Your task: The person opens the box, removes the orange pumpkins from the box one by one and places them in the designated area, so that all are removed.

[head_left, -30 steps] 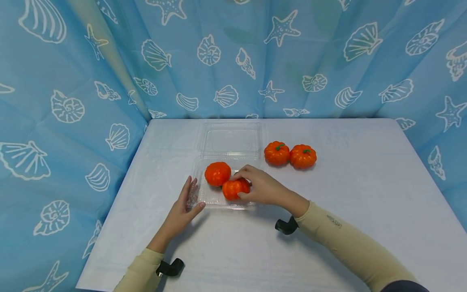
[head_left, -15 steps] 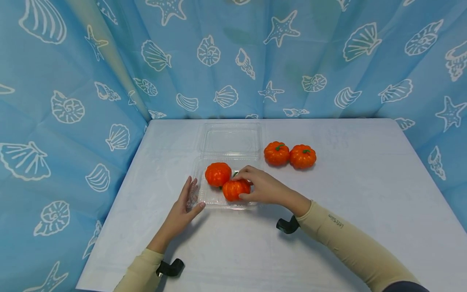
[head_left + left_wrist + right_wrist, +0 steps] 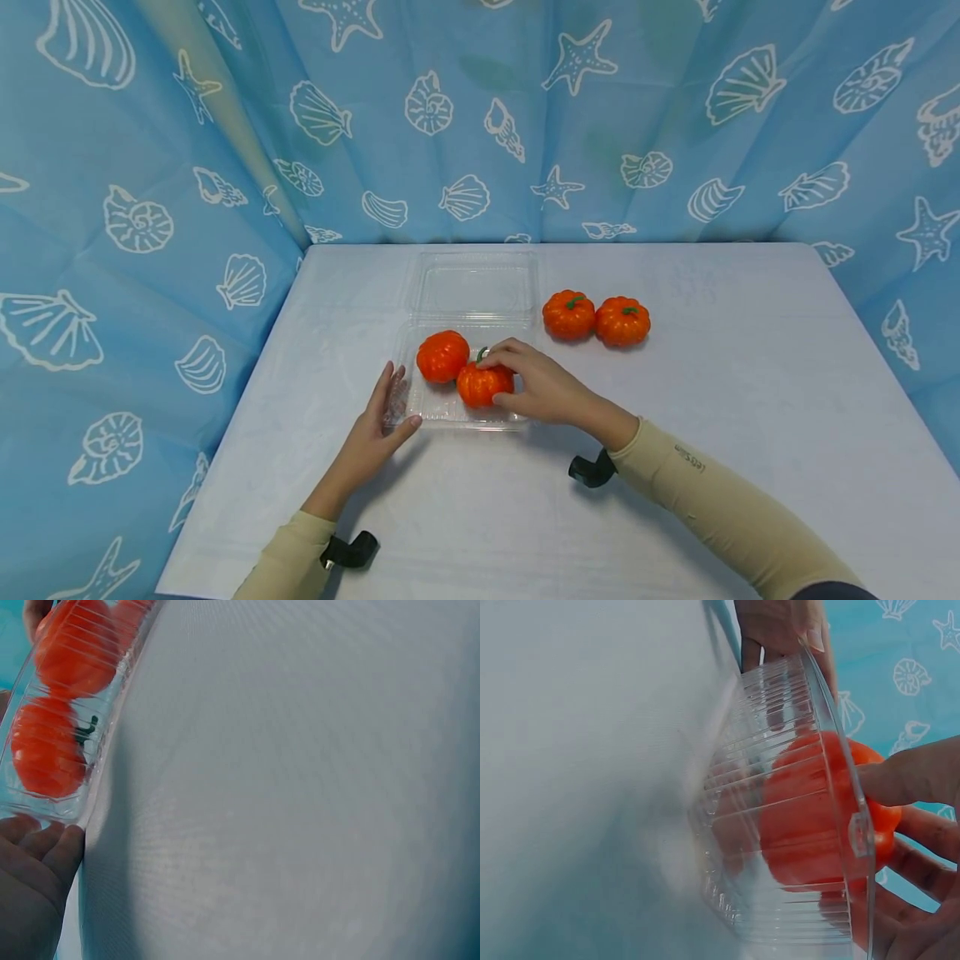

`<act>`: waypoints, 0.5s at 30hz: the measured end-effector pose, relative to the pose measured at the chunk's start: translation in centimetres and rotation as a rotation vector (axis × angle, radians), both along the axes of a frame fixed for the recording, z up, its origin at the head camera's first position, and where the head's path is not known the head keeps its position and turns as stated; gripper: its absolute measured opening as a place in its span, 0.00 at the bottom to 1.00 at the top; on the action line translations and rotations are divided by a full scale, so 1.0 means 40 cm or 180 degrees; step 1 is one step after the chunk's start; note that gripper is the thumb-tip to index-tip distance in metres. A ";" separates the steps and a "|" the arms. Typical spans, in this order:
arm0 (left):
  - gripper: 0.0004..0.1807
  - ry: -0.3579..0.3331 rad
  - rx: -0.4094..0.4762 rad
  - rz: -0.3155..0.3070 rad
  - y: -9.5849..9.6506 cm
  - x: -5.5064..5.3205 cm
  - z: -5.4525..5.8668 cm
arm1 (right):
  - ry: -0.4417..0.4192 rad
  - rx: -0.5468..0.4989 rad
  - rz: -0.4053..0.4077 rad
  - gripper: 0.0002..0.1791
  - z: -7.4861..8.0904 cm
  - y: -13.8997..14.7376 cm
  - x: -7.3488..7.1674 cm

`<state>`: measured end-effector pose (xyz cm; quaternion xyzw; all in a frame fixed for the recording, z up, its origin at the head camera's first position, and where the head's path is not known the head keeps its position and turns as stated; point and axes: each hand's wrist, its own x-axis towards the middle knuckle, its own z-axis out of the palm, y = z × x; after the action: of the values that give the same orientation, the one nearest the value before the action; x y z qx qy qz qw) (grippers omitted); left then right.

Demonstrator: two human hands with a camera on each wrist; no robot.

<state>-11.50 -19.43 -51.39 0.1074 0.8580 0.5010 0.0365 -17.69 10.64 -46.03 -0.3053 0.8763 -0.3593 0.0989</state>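
Observation:
In the head view my right hand (image 3: 546, 385) grips a small orange pumpkin (image 3: 483, 386) inside a clear plastic clamshell container (image 3: 467, 427). Its fingers reach over the top and the thumb is at the near right side. Through the ribbed wall in the right wrist view, the same pumpkin (image 3: 802, 817) shows between thumb and fingers. A second pumpkin (image 3: 442, 357) leans beside it to the left, tilted, with its green stem (image 3: 86, 730) showing in the left wrist view. My left hand (image 3: 375, 432) rests against the container's left end, fingers fairly straight, thumb at the near corner.
The container's lid (image 3: 476, 287) lies folded back behind its base. Two more orange pumpkins (image 3: 569, 315) sit touching each other to the right of the lid. A blue shell-patterned curtain (image 3: 480, 125) hangs behind the white table (image 3: 712, 375).
My right hand has turned the held pumpkin slightly, so its stem now shows at the top. The pumpkin beside it has shifted a little to the left. The left hand stays in place.

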 end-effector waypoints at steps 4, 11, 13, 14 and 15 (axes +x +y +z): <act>0.53 0.0007 0.0002 0.0002 0.000 -0.001 -0.001 | 0.0054 -0.0066 -0.0086 0.23 0.001 0.009 0.005; 0.53 0.0031 -0.0022 0.0022 0.000 -0.002 -0.002 | 0.0229 -0.0179 -0.0226 0.24 0.007 0.026 0.007; 0.53 0.0022 -0.0025 0.0018 0.000 -0.002 -0.002 | 0.0302 -0.0234 -0.0256 0.25 0.007 0.032 0.007; 0.53 0.0015 -0.0025 0.0020 0.000 -0.002 -0.001 | 0.0337 -0.0258 -0.0281 0.25 0.007 0.035 0.008; 0.53 0.0006 -0.0026 0.0019 0.000 -0.002 0.000 | 0.0373 -0.0288 -0.0296 0.25 0.006 0.038 0.008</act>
<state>-11.59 -19.41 -51.41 0.1051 0.8604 0.4974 0.0346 -17.38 12.16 -45.78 -0.2889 0.8767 -0.3843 0.0168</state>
